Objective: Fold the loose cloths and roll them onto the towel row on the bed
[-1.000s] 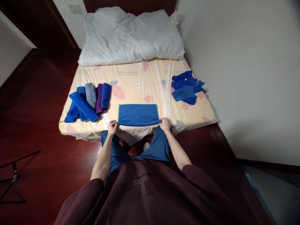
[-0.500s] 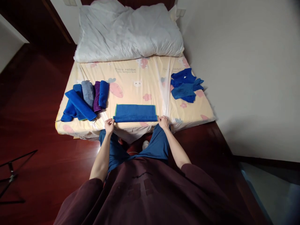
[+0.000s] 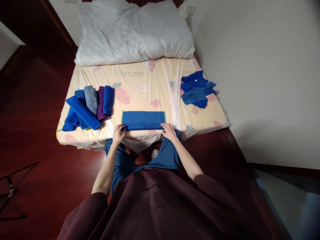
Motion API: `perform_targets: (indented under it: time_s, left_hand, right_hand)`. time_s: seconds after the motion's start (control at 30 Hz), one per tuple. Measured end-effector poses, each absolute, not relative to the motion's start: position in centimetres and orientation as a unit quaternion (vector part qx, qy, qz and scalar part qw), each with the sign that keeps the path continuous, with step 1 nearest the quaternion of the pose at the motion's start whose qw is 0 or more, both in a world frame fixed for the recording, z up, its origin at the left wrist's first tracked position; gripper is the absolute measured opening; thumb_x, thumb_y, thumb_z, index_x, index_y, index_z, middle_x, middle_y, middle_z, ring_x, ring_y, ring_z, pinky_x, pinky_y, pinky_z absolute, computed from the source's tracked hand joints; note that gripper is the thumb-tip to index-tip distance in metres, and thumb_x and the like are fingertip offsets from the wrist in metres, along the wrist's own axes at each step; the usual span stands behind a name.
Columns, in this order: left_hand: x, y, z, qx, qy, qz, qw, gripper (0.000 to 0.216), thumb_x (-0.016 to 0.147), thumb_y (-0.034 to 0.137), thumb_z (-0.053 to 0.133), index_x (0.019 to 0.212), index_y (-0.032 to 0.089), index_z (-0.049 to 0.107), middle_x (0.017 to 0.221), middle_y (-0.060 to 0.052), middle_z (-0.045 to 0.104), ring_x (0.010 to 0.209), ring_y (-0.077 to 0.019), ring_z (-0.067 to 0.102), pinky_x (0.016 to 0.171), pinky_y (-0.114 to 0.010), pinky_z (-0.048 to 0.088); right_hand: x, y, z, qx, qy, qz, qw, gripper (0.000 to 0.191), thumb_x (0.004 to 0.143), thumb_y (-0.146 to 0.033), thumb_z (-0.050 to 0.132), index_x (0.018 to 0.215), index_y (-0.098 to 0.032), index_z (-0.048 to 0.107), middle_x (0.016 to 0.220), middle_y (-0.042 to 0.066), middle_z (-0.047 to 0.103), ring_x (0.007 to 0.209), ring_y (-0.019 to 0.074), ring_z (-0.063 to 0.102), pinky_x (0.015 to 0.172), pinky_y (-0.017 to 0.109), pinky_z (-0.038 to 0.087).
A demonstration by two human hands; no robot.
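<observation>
A blue towel [image 3: 143,120] with green edging lies folded into a long strip near the bed's front edge, its near side doubled over. My left hand [image 3: 119,134] is at the strip's near left corner, fingers bent over the fold and thumb at the near edge. At the opposite end, my right hand [image 3: 169,131] holds the near right corner in the same way. The undersides of both ends are hidden by my fingers.
Several rolled towels in blue, grey and purple [image 3: 101,103] lie at the left of the bed. Crumpled blue cloths [image 3: 196,91] are on the right. A white quilt or pillow [image 3: 135,36] spans the back. A black stand [image 3: 11,190] is on the floor, lower left.
Both hands have shifted inward from the outer tips of the fold, their fingers now lying over its ends. The camera view has moved slightly; the rolled towels and crumpled cloths stay put.
</observation>
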State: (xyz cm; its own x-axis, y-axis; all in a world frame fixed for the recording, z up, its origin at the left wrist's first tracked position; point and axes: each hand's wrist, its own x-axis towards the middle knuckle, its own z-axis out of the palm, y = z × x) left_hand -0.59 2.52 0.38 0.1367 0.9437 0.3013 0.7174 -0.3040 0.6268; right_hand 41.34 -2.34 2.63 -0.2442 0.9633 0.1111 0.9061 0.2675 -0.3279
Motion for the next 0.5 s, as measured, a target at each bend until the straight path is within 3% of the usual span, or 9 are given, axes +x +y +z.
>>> perform_targets:
  time_s: [0.23,0.5]
  left_hand:
    - [-0.4,3.1,-0.2,0.811,0.536,0.177,0.152,0.059,0.083,0.010,0.046,0.141,0.014,0.060,0.153,-0.015,0.053,0.148,-0.0302,0.043,0.124,-0.054,0.032]
    - [0.1,4.9,0.4,0.821,0.536,0.133,0.141,0.056,0.090,0.009,0.038,0.143,0.008,0.057,0.150,-0.022,0.054,0.145,-0.0312,0.047,0.125,-0.053,0.030]
  right_hand:
    - [41.2,-1.6,1.6,-0.630,-0.767,0.089,0.082,0.053,0.092,-0.011,0.052,0.145,-0.011,0.058,0.154,0.013,0.053,0.145,0.0265,0.045,0.120,0.045,0.036]
    - [40.0,-0.4,2.4,-0.663,-0.744,0.083,0.017,0.047,0.093,-0.003,0.047,0.136,-0.010,0.066,0.146,0.018,0.060,0.141,0.0279,0.052,0.113,0.043,0.044]
